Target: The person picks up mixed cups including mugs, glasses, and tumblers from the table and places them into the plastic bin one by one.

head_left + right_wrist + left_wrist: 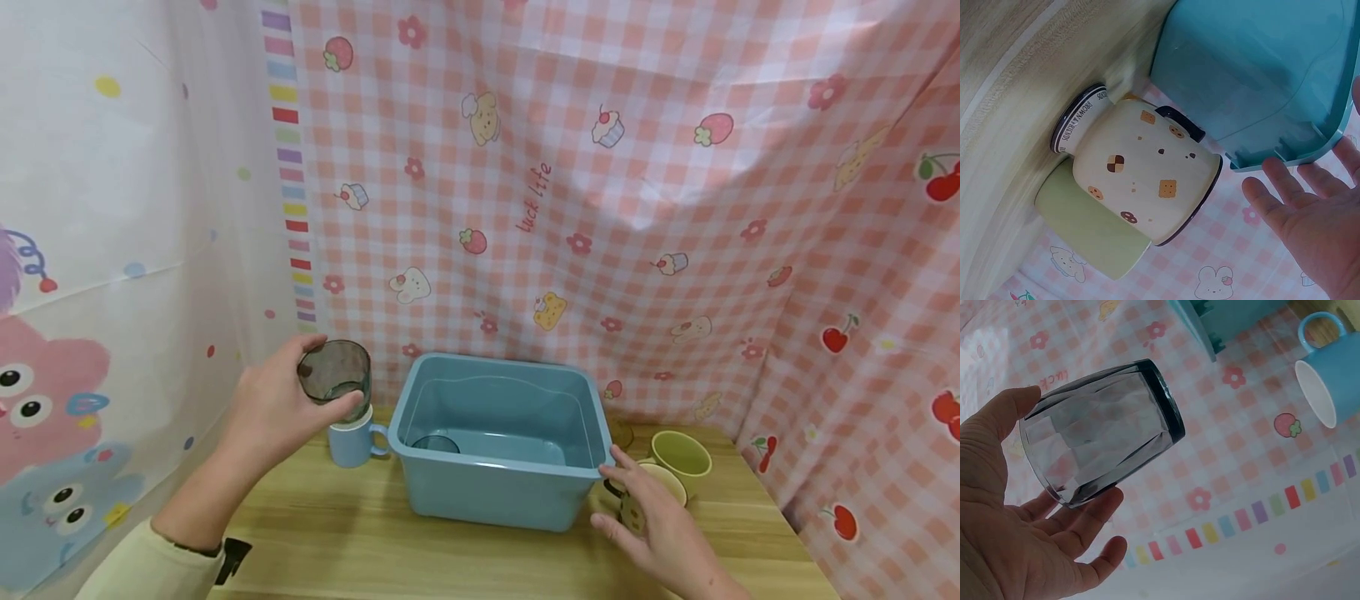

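Note:
My left hand (273, 404) holds a smoky dark glass tumbler (1100, 431) near its rim, thumb on one side and fingers on the other. In the head view the tumbler is raised over a blue mug (351, 443) with a white inside. My right hand (660, 521) has its fingers spread, fingertips at the right rim of a blue plastic bin (502, 496). Inside the bin, at its left end, another dark glass (437, 444) shows. Below the right hand stands a cream mug (1141, 169) with cookie prints and a black handle, partly hidden in the head view.
A green cup (681, 454) stands behind the cream mug at the right. An amber glass (621, 433) shows beside the bin's right end. The wooden table (330, 533) backs onto a pink checked curtain (525, 208), with a white printed curtain (172, 208) at the left.

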Demonstrator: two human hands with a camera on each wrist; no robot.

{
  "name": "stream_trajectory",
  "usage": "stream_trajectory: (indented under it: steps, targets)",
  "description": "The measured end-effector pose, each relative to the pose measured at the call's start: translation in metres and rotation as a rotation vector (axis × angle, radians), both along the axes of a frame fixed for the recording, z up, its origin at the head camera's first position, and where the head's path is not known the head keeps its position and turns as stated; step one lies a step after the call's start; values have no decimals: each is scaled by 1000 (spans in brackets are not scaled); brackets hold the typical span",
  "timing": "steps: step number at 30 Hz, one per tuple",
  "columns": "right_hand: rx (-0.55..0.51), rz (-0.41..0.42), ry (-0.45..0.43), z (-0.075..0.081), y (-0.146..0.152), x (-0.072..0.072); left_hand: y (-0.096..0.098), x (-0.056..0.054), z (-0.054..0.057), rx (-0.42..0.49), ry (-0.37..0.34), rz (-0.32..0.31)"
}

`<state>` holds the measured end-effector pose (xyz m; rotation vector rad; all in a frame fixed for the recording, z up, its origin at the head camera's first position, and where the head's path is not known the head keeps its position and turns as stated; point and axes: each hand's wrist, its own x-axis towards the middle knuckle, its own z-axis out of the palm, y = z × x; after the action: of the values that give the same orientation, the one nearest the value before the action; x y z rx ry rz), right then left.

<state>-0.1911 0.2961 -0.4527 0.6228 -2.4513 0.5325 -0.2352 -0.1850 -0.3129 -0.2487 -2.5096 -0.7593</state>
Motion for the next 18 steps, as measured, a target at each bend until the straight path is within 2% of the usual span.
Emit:
stream_trajectory:
  steps: [8, 18]
  targets:
    - [-3, -5, -11, 0, 0, 1, 11, -4, 11, 5, 36, -40]
    - [-4, 6, -4, 0, 0, -1, 22, -7, 21, -1, 32, -42]
